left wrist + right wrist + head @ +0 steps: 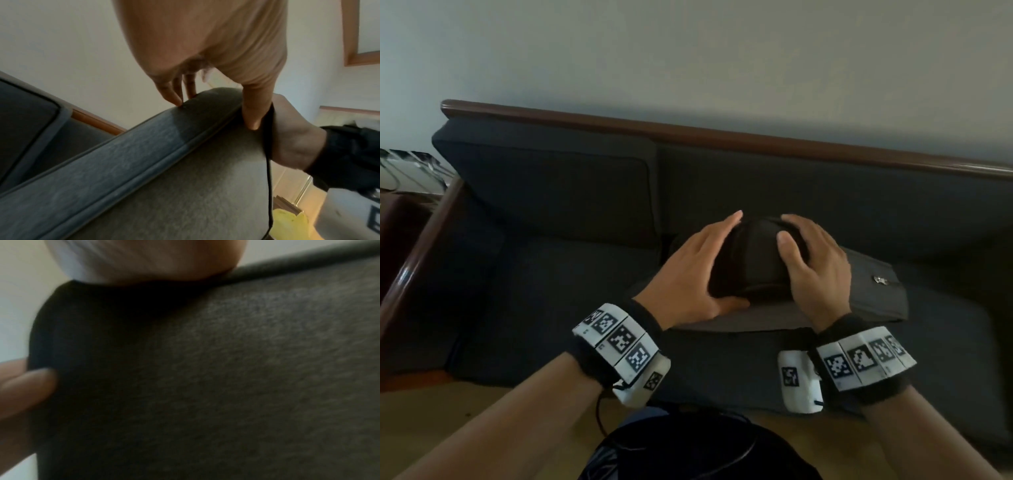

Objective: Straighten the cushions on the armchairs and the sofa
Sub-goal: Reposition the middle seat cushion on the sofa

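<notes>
A loose dark grey cushion (866,284) lies tilted on the sofa seat (551,291), with one corner raised toward me. My left hand (698,270) holds that corner from the left, fingers along its edge and thumb on its face. In the left wrist view the thumb (255,110) presses the cushion (185,186) near its piping. My right hand (815,267) grips the same corner from the right, fingers curled over the top. Up close, the right thumb (26,389) digs into the cushion (226,378).
A fitted back cushion (551,192) stands upright at the sofa's left end under the wooden top rail (722,133). A wooden armrest (417,253) bounds the left side, with a side table (400,212) beyond it. A small metal zip pull (879,280) shows on the loose cushion.
</notes>
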A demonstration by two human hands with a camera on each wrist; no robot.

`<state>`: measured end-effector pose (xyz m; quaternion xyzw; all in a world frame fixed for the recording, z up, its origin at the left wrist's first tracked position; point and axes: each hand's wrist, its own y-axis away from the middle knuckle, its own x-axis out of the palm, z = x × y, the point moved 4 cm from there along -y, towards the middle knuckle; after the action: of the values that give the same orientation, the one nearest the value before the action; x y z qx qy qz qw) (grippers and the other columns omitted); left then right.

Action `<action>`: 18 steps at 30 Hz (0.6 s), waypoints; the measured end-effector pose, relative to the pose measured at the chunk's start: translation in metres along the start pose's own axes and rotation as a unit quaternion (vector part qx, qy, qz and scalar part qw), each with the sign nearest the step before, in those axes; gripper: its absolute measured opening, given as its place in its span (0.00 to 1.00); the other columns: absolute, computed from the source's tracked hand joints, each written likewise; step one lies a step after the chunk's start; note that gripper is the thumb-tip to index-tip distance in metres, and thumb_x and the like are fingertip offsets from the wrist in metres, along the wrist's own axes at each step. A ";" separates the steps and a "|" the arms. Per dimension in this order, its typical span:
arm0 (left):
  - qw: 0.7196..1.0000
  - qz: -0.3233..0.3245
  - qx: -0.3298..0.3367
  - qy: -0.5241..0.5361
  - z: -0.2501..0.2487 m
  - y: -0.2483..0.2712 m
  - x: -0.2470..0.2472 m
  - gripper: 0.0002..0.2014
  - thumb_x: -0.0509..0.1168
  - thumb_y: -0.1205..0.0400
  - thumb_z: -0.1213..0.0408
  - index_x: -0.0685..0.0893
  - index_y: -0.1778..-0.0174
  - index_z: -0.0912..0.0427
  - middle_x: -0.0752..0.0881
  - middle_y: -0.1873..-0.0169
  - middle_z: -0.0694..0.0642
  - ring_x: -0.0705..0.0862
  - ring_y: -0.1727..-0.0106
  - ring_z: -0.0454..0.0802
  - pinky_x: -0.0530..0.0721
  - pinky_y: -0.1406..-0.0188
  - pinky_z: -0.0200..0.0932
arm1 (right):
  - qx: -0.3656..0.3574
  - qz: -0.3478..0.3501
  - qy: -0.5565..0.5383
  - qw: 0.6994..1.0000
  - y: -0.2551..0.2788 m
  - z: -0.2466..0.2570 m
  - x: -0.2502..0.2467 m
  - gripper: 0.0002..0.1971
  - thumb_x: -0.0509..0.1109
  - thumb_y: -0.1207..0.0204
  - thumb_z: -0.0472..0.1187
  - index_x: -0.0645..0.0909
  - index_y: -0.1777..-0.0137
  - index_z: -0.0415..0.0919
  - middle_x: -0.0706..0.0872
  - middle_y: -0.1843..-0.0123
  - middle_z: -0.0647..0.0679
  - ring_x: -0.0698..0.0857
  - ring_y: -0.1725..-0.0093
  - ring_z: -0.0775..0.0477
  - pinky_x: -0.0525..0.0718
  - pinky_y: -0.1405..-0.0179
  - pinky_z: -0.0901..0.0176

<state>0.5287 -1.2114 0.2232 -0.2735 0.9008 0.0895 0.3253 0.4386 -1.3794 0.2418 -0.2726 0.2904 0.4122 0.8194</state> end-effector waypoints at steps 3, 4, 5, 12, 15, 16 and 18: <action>0.997 0.042 -0.049 -0.032 0.029 -0.003 0.021 0.64 0.83 0.39 0.44 0.46 0.14 0.46 0.62 0.17 0.48 0.63 0.19 0.44 0.60 0.20 0.44 | 0.008 -0.034 -0.025 0.999 0.004 -0.025 -0.016 0.25 0.54 0.20 0.57 0.83 0.39 0.40 0.85 0.47 0.51 0.82 0.47 0.53 0.81 0.44 0.45; 0.994 0.062 -0.073 -0.055 0.041 0.000 0.030 0.65 0.83 0.40 0.44 0.47 0.14 0.46 0.62 0.17 0.48 0.63 0.19 0.47 0.59 0.20 0.46 | 0.003 -0.048 -0.027 0.998 0.009 -0.032 -0.020 0.25 0.54 0.20 0.55 0.83 0.40 0.38 0.85 0.48 0.51 0.83 0.47 0.51 0.81 0.46 0.46; 0.989 0.079 -0.096 -0.076 0.053 0.004 0.038 0.65 0.84 0.41 0.45 0.49 0.14 0.47 0.63 0.18 0.49 0.65 0.20 0.49 0.60 0.21 0.48 | 0.003 -0.064 -0.033 0.997 0.013 -0.037 -0.024 0.24 0.55 0.20 0.53 0.84 0.41 0.37 0.86 0.49 0.50 0.83 0.48 0.50 0.81 0.46 0.46; 0.978 0.083 -0.042 -0.187 0.048 -0.015 0.047 0.43 0.83 0.42 0.46 0.75 0.34 0.59 0.86 0.44 0.56 0.86 0.44 0.59 0.78 0.39 0.54 | 0.011 -0.117 -0.099 0.988 0.023 -0.056 -0.055 0.14 0.58 0.20 0.47 0.85 0.46 0.47 0.86 0.50 0.49 0.84 0.49 0.60 0.81 0.45 0.60; 0.979 0.063 -0.016 -0.193 0.030 -0.026 0.041 0.40 0.82 0.42 0.44 0.76 0.37 0.57 0.87 0.48 0.54 0.85 0.47 0.56 0.78 0.40 0.54 | 0.088 -0.129 -0.184 0.970 0.025 -0.074 -0.074 0.12 0.59 0.21 0.48 0.83 0.46 0.52 0.88 0.48 0.47 0.85 0.45 0.53 0.81 0.40 0.57; 0.978 0.057 -0.010 -0.199 0.024 -0.026 0.041 0.40 0.81 0.42 0.44 0.76 0.38 0.56 0.86 0.48 0.53 0.85 0.47 0.55 0.77 0.40 0.54 | 0.113 -0.133 -0.220 0.960 0.030 -0.082 -0.079 0.13 0.59 0.20 0.48 0.84 0.46 0.50 0.89 0.48 0.49 0.86 0.44 0.50 0.81 0.40 0.55; 0.973 0.058 -0.009 -0.221 0.018 -0.025 0.043 0.39 0.80 0.41 0.43 0.75 0.37 0.53 0.86 0.48 0.51 0.84 0.46 0.52 0.76 0.39 0.52 | 0.164 -0.133 -0.274 0.938 0.041 -0.093 -0.078 0.12 0.58 0.16 0.44 0.84 0.45 0.48 0.90 0.50 0.57 0.86 0.44 0.54 0.82 0.41 0.59</action>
<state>0.5245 -1.2451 0.1821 -0.1971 0.8199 0.1741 0.5085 0.3426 -1.4626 0.2240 -0.0466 0.0791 0.3051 0.9479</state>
